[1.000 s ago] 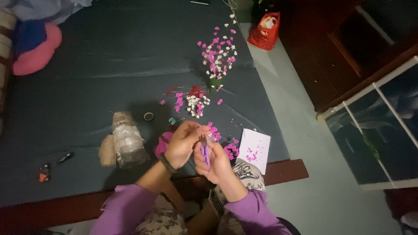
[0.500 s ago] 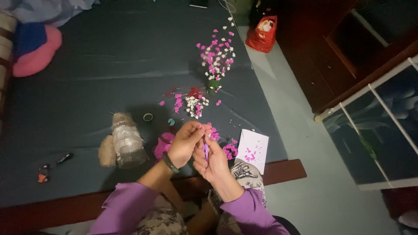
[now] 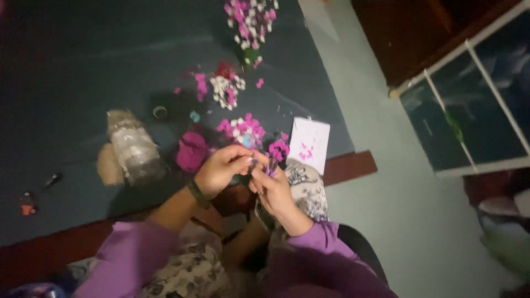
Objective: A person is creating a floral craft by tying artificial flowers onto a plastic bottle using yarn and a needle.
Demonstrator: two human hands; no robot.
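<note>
Pink flower sprig (image 3: 277, 150) sits pinched between both hands above the dark mat (image 3: 83, 83): left hand (image 3: 220, 170) curled closed on it, right hand (image 3: 271, 187) seemingly steadying its stem, loose blossoms (image 3: 241, 129) within reach.

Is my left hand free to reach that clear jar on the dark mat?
Probably not right away: the left hand is pinching something small with the right hand. The clear jar lies close beside it, nothing between.
</note>
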